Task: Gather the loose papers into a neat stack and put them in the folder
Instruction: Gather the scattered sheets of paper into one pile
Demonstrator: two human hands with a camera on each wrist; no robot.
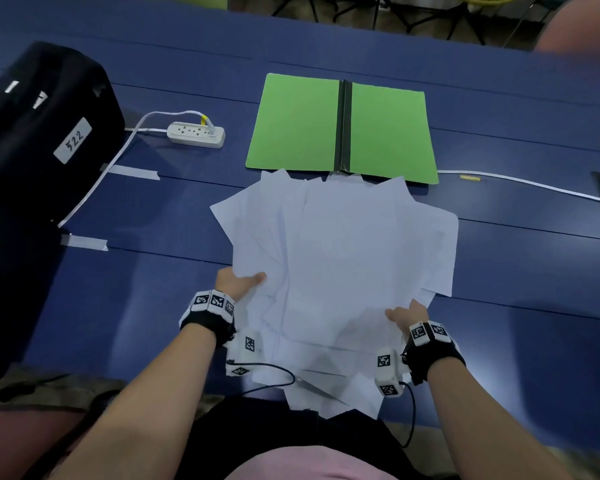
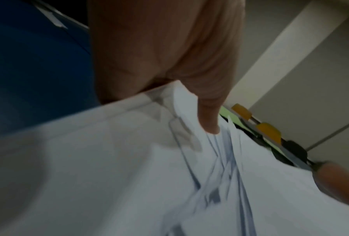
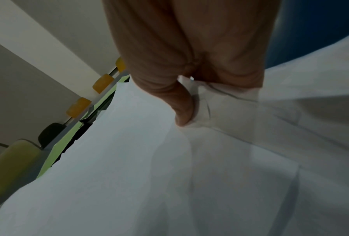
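**A:** Where were the papers, and what were the hands doing with them?

**B:** A fanned, uneven sheaf of white papers (image 1: pixel 340 258) sat between the two hands, above the blue counter (image 1: pixel 520 258) and right in front of the person. The left hand (image 1: pixel 238 282) gripped the sheaf's left edge, thumb on top of the sheets and the other fingers hidden beneath. The right hand (image 1: pixel 407 315) gripped the right edge lower down, nearer the person, thumb likewise pressed on top.

**A:** Did the wrist views agree?

**B:** They did. In the left wrist view a thumb (image 2: pixel 207 111) pressed down into crumpled, overlapping sheets (image 2: pixel 129 175), though the picture was blurred. In the right wrist view the thumb (image 3: pixel 181 108) pinched the paper (image 3: pixel 149 175) against the hand.

**A:** Were the sheets squared up?

**B:** No. Their corners splayed out in several directions, and the near corners hung past the counter's edge toward the person's lap.

**A:** And the folder?

**B:** A green folder (image 1: pixel 298 123) lay open and flat on the counter beyond the papers, a dark spine running down its middle. The far corners of the sheaf overlapped its near edge. Neither hand touched it.

**A:** Anything else nearby?

**B:** A white power strip (image 1: pixel 195 134) lay left of the folder, and a black bag (image 1: pixel 39 109) with a label reading 522 stood at the far left.
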